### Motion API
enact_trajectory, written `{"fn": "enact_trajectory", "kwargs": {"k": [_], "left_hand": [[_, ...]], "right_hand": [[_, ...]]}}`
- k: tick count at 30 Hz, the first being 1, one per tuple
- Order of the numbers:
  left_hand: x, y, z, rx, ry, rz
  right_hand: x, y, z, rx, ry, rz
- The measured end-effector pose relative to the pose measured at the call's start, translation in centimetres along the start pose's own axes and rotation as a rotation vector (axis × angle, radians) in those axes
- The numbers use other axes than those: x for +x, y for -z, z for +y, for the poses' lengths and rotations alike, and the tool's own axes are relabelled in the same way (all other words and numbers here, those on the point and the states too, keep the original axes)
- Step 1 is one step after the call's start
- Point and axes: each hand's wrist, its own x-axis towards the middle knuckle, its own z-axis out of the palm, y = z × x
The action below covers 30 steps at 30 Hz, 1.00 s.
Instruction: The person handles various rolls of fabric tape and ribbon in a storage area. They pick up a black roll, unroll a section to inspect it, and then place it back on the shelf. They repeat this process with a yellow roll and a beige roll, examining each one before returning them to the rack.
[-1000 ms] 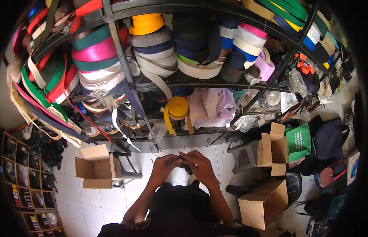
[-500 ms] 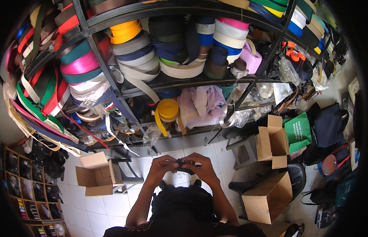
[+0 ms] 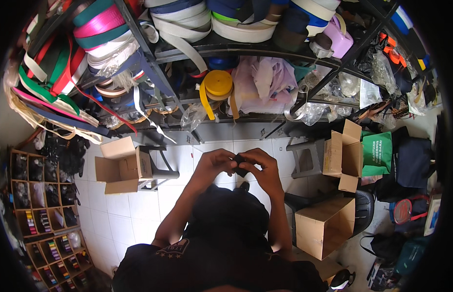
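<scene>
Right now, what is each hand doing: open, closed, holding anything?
Left hand: closed, fingers pinching the small black piece.
Right hand: closed on the same black piece from the other side.

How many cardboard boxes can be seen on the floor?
3: open box at left, open box at right by the green bag, closed box lower right. Others may be hidden.
</scene>
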Motion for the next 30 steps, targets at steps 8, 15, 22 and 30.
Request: {"fn": "enact_trajectory", "kwargs": {"k": [8,15,22,30], "left_hand": [[-0.4,0.5,-0.3,-0.054,0.063,-0.026],[-0.7,0.4,0.6,0.113,-0.046,0.024],[-1.2,1.0,0.6,0.208,-0.098,0.164],[-1.6,2.5,-0.6,-0.029,0.147,0.129]], "right_hand": [[0.2,0.3,0.1,0.163,-0.051,-0.131],[0.8,-1.1,-0.1,0.035,0.017,0.021],[0.6,-3.3,-0.4,-0.103,0.1,0.128],[-0.2,-4.5,1.3,0.116,-0.043,0.033]]}}
